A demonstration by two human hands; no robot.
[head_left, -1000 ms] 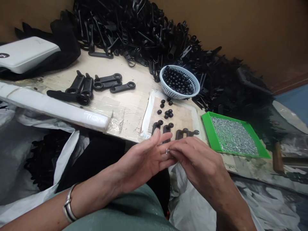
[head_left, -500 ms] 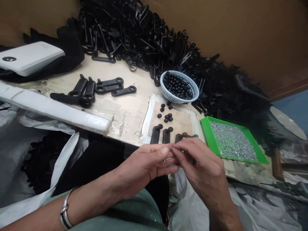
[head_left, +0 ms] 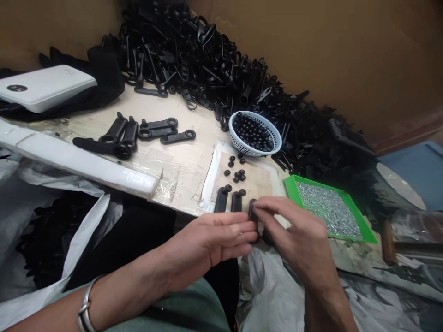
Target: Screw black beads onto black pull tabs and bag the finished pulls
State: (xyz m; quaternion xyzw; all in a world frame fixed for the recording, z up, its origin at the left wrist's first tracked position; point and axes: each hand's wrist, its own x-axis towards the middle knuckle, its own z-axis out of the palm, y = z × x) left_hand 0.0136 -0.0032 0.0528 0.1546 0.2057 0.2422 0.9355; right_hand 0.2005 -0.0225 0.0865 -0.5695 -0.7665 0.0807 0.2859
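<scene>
Head view: right fingers (head_left: 277,205) pinched together against black handle (head_left: 252,215); left fingers (head_left: 237,217) straight, grip unclear.

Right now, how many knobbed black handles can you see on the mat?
2 clearly: left handle and right handle, side by side beyond your left hand. Another handle shows at your right hand, knob unclear; more may be hidden.

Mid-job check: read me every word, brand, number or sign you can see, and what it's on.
No text is readable.
White box: marks in its dark oval, too small and blurred to read.
White box, far corner: a mark, too faint to read.
Green tray, light-blue basket: no lettering shows.
</scene>
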